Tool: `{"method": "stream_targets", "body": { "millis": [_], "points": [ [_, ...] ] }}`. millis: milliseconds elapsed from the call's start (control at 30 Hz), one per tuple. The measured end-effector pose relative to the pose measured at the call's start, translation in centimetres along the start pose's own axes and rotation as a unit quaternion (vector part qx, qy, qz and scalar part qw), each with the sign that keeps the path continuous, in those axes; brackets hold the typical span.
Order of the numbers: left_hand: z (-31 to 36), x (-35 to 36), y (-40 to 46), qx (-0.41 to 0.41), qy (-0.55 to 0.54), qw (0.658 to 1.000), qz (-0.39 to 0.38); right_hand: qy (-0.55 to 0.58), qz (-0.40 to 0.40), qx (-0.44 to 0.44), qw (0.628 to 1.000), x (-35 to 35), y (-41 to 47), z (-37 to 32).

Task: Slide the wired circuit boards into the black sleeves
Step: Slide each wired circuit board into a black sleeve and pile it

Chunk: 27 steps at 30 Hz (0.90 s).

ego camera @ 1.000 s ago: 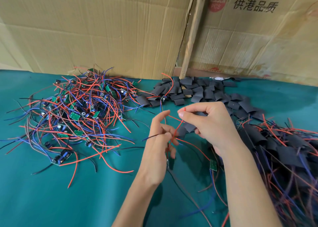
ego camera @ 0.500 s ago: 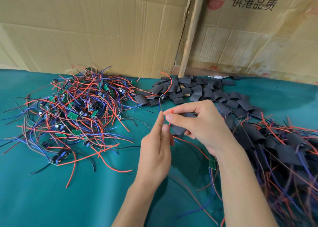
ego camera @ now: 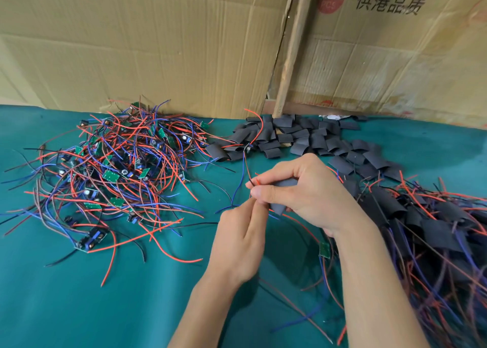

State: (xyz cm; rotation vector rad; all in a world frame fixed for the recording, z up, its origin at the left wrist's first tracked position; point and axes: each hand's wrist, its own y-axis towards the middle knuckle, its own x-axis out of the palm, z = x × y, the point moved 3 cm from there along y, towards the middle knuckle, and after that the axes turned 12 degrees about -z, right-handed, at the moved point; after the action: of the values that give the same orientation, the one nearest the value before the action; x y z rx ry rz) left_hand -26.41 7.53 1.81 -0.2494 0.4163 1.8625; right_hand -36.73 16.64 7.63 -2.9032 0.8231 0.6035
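Note:
My right hand (ego camera: pixel 313 197) holds a black sleeve (ego camera: pixel 280 205) and pinches the red and black wire ends (ego camera: pixel 255 182) sticking out of its top between thumb and forefinger. Just below and left of it, my left hand (ego camera: pixel 241 239) pinches the wires under the sleeve. A small green circuit board (ego camera: pixel 324 249) hangs on its wires below my right wrist. Several loose wired boards (ego camera: pixel 110 176) lie tangled at the left. Empty black sleeves (ego camera: pixel 297 136) are heaped at the back centre.
Sleeved boards with trailing wires (ego camera: pixel 432 221) are piled at the right. Cardboard boxes (ego camera: pixel 158 44) and a wooden slat (ego camera: pixel 292 49) stand along the back of the green cloth table (ego camera: pixel 79 308).
My hands have closed together. The right hand lowered with the sleeve and the wire ends now show above it; the left hand's fingers have curled in under the sleeve.

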Motion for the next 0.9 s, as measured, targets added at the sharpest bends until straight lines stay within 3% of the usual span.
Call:
{"method": "stream_targets", "body": {
  "millis": [167, 333, 433, 633, 900],
  "points": [
    [0.2, -0.6, 0.0, 0.053, -0.035, 0.996, 0.070, 0.049, 0.007, 0.001, 0.999, 0.0, -0.1, 0.2],
    [-0.3, -1.1, 0.3, 0.034, -0.093, 0.988, 0.117, 0.133, 0.008, -0.008, 0.991, -0.1, -0.2, 0.4],
    [-0.3, -1.1, 0.3, 0.029, -0.083, 0.987, 0.134, 0.169, 0.058, -0.029, 0.983, -0.8, -0.4, 0.4],
    [-0.6, -0.8, 0.2, 0.028, -0.044, 0.992, 0.113, 0.161, 0.156, -0.043, 0.974, -1.0, -0.2, 0.3],
    [0.0, -0.7, 0.2, 0.039, 0.016, 0.992, 0.121, 0.062, 0.125, -0.026, 0.990, -0.3, 0.2, -0.3]
  ]
}}
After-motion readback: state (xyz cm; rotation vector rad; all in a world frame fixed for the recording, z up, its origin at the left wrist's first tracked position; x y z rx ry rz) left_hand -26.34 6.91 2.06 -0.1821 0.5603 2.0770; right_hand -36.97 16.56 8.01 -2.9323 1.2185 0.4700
